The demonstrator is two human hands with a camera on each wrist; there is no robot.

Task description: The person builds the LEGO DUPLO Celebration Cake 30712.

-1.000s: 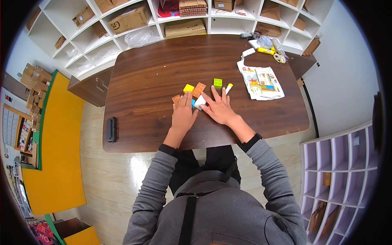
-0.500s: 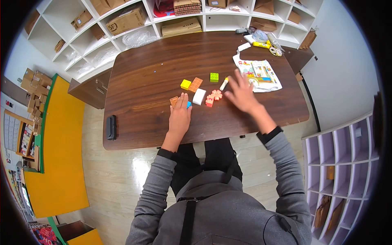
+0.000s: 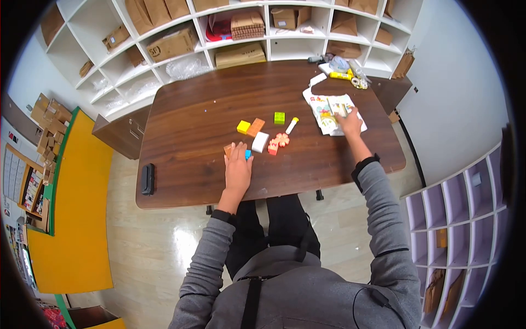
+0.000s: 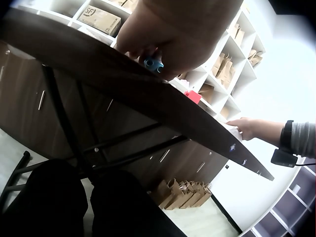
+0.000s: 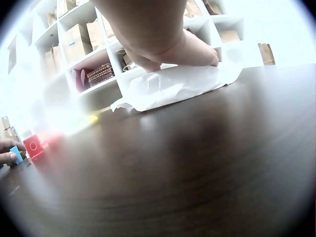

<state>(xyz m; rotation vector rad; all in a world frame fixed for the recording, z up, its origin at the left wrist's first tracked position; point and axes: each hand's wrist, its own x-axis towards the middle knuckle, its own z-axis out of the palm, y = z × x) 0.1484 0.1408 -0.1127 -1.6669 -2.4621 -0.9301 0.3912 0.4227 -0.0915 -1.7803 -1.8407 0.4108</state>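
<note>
Step in hand, prob.: taking hold of the bag (image 3: 323,112), right of centre in the upper half of the head frame. R hand (image 3: 352,123) seems to pinch it, thumb vs. fingers. L hand (image 3: 238,169) rests over the blue block (image 3: 248,154), mid-frame (can't tell if gripping). Next move calls for a firm pinch, clear of the green block (image 3: 279,118).
</note>
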